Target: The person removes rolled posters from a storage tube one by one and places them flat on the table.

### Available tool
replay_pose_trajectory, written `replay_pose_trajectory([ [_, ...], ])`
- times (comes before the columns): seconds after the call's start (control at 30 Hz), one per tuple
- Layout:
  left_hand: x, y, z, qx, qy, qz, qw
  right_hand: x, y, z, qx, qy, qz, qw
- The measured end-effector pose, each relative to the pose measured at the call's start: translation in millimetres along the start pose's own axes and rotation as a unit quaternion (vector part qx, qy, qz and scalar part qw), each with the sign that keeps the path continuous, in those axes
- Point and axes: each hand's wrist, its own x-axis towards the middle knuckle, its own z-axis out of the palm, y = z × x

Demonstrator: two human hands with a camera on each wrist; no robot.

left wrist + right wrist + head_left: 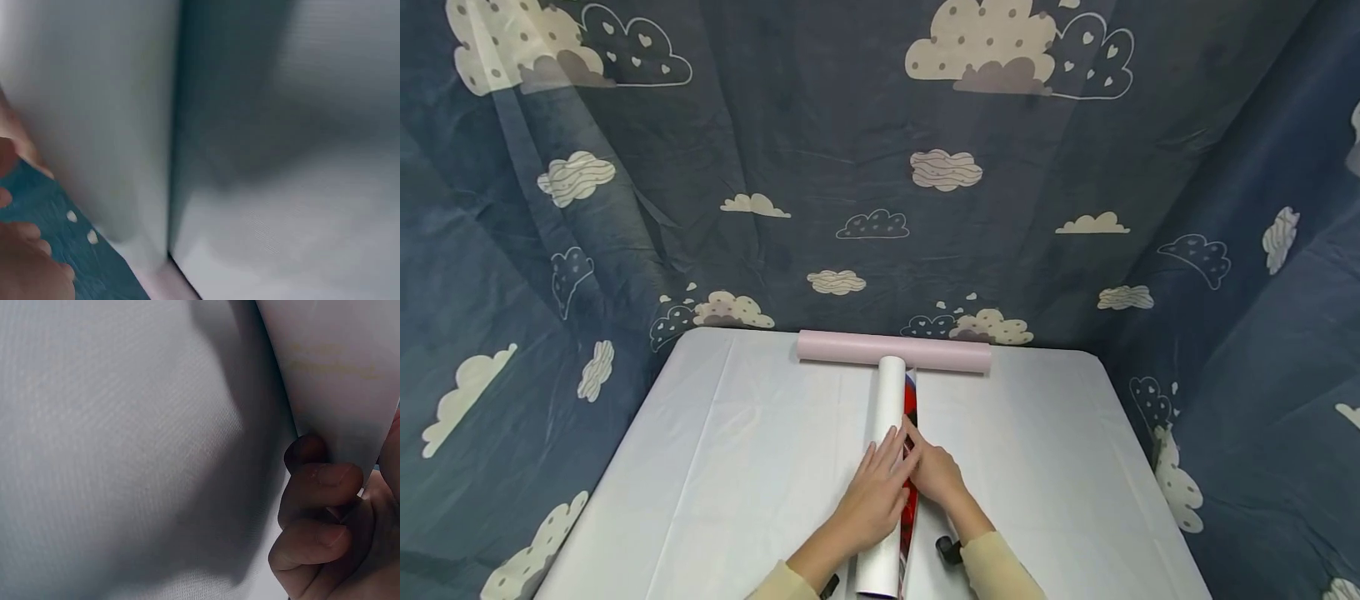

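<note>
left hand [874, 492] lies flat on the white roll [886, 417], right hand [934, 471] curls on its red edge [911, 408], near a pink roll [895, 351].

1. A pale white roll [106, 125] fills the left half of the view, running from the top edge down toward the bottom, its surface blurred by closeness.
2. The roll's right edge makes a straight, near-vertical line, with a dark shadow just beside it.
3. Right of that line lies the white tabletop [300, 219], shaded grey in its upper part.
4. Fingers [25, 262] of the left hand show at the lower left corner, touching the roll.
5. Between the fingers and the roll's white surface sits a blue printed patch [69, 250] with small white spots.
</note>
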Motion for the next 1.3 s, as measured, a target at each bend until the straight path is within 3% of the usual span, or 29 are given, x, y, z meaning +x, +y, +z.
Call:
replay_pose_trajectory([
  [0.13,13.9,9.1,9.1,0.006,-0.039,0.029,0.9988,-3,2,-3,0.007,0.018,-0.015,1.000],
  [0.33,16.0,6.4,23.7,0.020,-0.067,0.021,0.9973,-4,5,-2,-0.004,0.016,-0.023,1.000],
  [0.53,13.0,-1.8,29.7,0.074,-0.068,0.000,0.9949,-3,5,0,-0.044,0.005,-0.024,0.999],
  [0.77,7.2,-10.1,33.6,0.129,-0.036,-0.001,0.9910,-3,15,2,-0.021,0.018,0.003,1.000],
  [0.9,4.5,-12.9,33.5,0.167,-0.025,-0.015,0.9854,-2,23,-2,-0.015,0.017,0.030,0.999],
  [1.07,3.3,-13.2,27.8,0.183,-0.049,-0.040,0.9811,0,30,-7,-0.016,-0.014,0.066,0.998],
  [1.3,6.4,-11.8,15.7,0.207,-0.072,-0.053,0.9742,0,34,-13,-0.031,-0.031,0.074,0.996],
])
